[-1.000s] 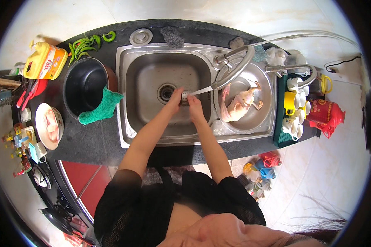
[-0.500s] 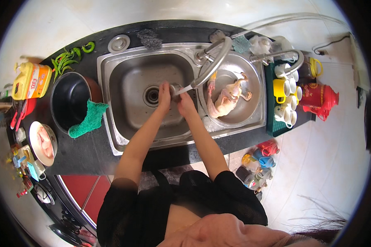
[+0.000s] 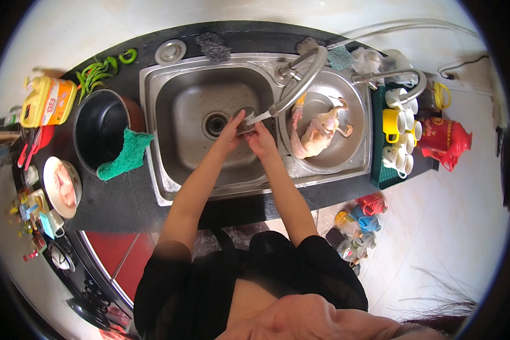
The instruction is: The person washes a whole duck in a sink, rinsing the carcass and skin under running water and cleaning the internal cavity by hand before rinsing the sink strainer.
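My left hand (image 3: 229, 136) and my right hand (image 3: 261, 140) are close together over the right side of the large sink basin (image 3: 181, 164). Between them they grip a small round metal cup-like piece (image 3: 244, 113), its exact kind partly hidden by fingers and spout. The fingers of both hands curl around its edges. Right above it ends the pale tip of the faucet (image 3: 277, 107), pointing into the piece. Beside my hands, in the small round basin (image 3: 354, 144), lies a whole plucked bird (image 3: 318, 133). The drain (image 3: 215, 124) shows left of my hands.
A dark pot (image 3: 99, 133) with a green cloth (image 3: 126, 156) over its rim stands left of the sink. Near it are green peppers (image 3: 93, 73), a yellow jug (image 3: 48, 102) and a bowl of pale meat (image 3: 62, 187). Cups on a green tray (image 3: 386, 178) stand at right.
My hands have turned the metal piece so that more of its round shape shows, and the right hand has come further under it. The whole view has shifted slightly.
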